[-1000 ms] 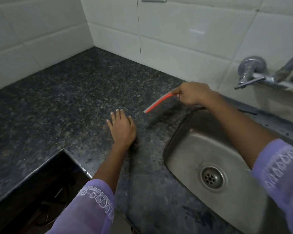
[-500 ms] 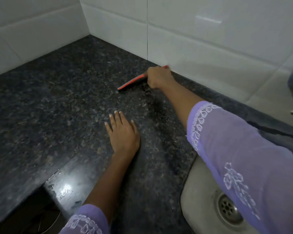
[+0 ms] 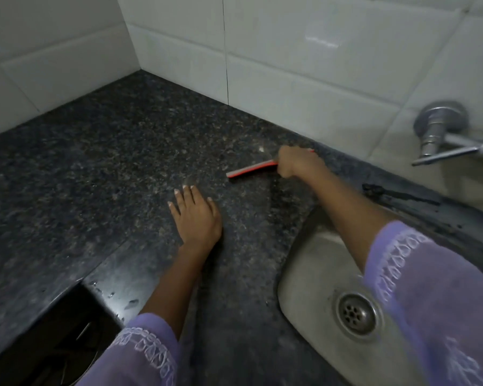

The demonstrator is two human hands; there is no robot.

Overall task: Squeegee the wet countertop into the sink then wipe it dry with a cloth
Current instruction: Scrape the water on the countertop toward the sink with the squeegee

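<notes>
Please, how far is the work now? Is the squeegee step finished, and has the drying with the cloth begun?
Nothing looks finished yet. In hand: the right hand grips the red squeegee with its blade on the granite countertop near the wall, not yet at the sink. The left hand rests flat on the counter. Left: droplets glisten by the front edge, so more strokes are needed; no cloth is in view, so drying has not begun.

squeegee [image 3: 251, 169]: red, blade on countertop | countertop [image 3: 109, 174]: dark speckled granite | sink [image 3: 313, 274]: steel, right
</notes>
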